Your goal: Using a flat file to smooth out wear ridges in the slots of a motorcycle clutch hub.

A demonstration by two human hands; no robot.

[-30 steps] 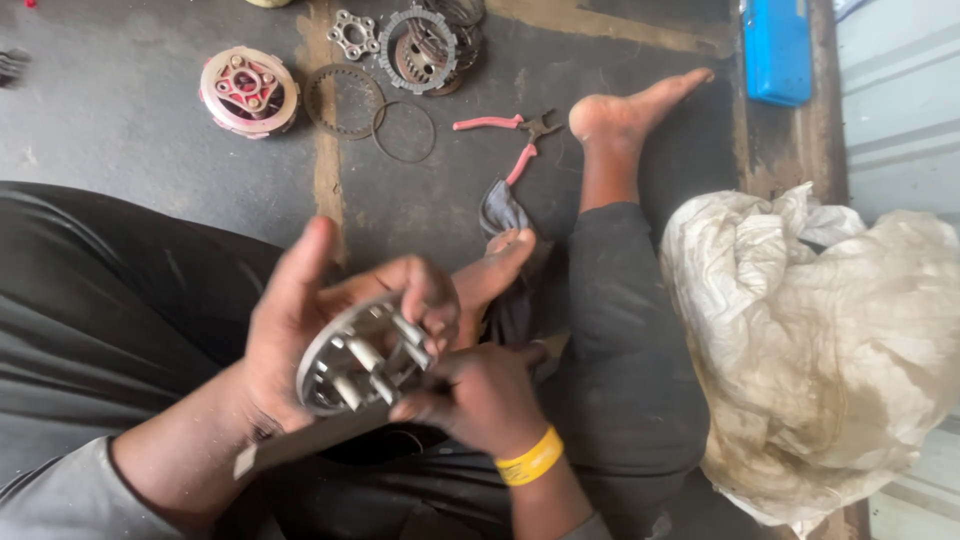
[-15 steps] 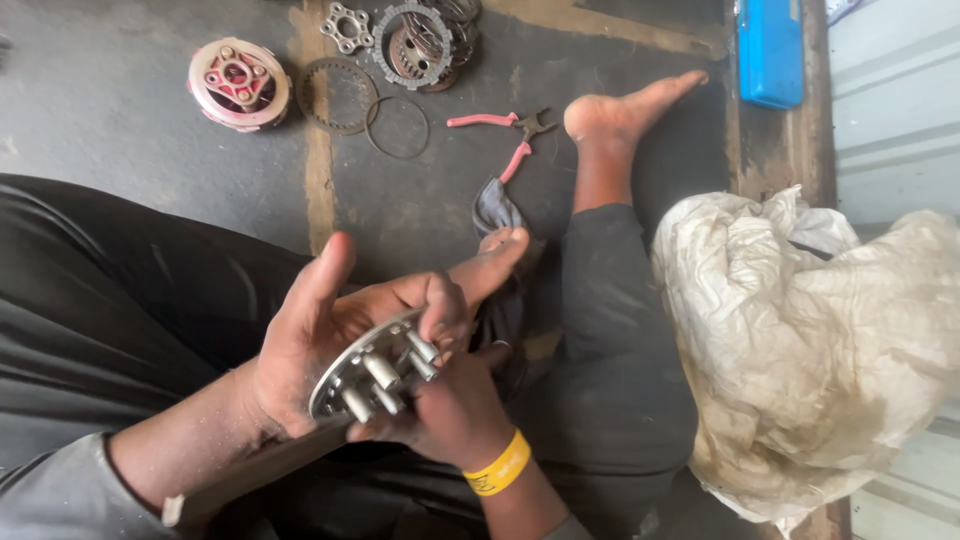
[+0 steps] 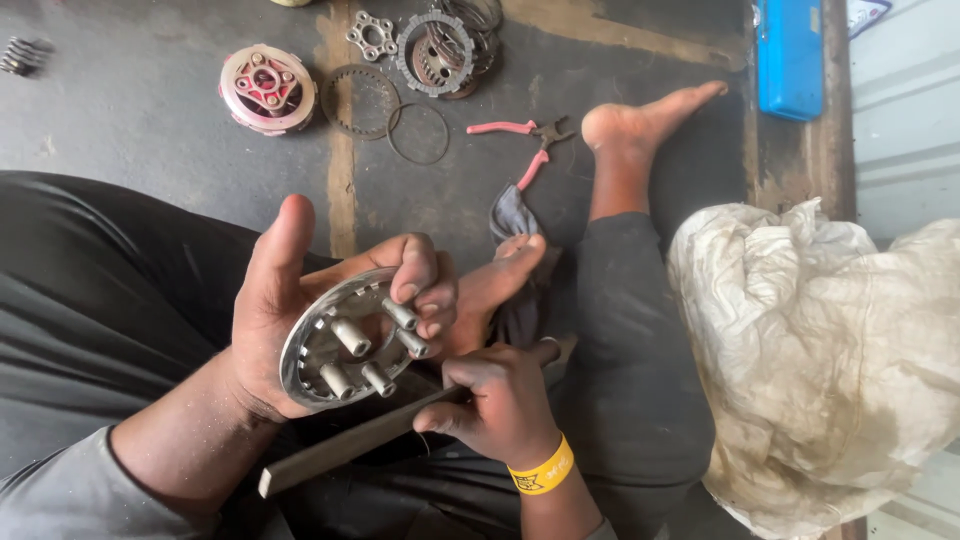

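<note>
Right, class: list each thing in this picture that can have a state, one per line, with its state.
Left hand: gripping the round metal plate, posts facing up.
Right hand: closed around the flat file.
Pliers: handles apart, lying on the floor.
Blue box: shut.
Cloth: crumpled.

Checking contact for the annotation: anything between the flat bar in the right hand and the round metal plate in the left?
Nothing visible. The left hand grips the round metal plate at its rim, posts facing up. The right hand holds the flat bar right under the plate's lower edge; whether they touch I cannot tell.
</note>
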